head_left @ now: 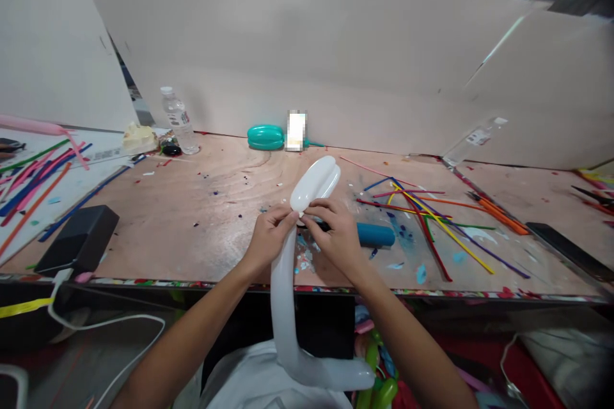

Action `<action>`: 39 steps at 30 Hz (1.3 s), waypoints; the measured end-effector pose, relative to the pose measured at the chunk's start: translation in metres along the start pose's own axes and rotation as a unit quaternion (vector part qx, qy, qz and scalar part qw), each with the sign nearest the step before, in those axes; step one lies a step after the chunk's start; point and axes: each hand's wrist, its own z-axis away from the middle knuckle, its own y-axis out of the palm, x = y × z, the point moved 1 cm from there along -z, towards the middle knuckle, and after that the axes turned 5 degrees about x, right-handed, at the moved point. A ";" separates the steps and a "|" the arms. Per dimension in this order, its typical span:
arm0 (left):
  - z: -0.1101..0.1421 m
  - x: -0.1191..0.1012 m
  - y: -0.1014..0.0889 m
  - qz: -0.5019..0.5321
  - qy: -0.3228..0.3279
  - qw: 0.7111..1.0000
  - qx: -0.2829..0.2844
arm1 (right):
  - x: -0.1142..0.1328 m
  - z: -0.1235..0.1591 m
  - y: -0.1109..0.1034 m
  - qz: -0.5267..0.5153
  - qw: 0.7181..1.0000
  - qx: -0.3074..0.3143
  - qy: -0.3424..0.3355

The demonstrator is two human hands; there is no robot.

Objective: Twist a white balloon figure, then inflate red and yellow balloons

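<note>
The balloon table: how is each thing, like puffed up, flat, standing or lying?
White balloon: blown up, folded at top
Left hand: pinching the white balloon
Right hand: pinching it too
Teal balloon: blown up
Thin balloons: flat, loosely piled
Left bottle: capped, standing
Right bottle: capped
Blue cylinder: lying
Black phone: lying, screen dark

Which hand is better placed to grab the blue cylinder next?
Probably the right hand: the blue cylinder lies beside it; the left hand is farther away. Both hold the white balloon.

readable text: none | left bottle [183,137]: label [179,119] too small | right bottle [459,152]: label [478,136] too small
</note>
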 end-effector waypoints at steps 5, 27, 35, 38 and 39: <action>-0.006 -0.002 0.000 -0.044 0.031 0.998 -0.012 | -0.002 -0.005 0.002 -0.015 1.000 -0.020 -0.003; -0.145 -0.008 -0.016 0.070 0.064 0.995 -0.036 | -0.060 -0.126 0.001 0.040 0.991 -0.078 -0.099; -0.163 0.012 -0.033 0.140 0.003 0.988 -0.062 | -0.065 -0.141 0.018 -0.061 0.990 -0.044 -0.117; -0.168 0.016 -0.038 0.149 -0.013 0.985 -0.081 | -0.066 -0.142 0.024 -0.117 0.985 -0.023 -0.128; -0.169 0.017 -0.038 0.151 -0.017 0.985 -0.081 | -0.066 -0.142 0.024 -0.130 0.983 -0.020 -0.127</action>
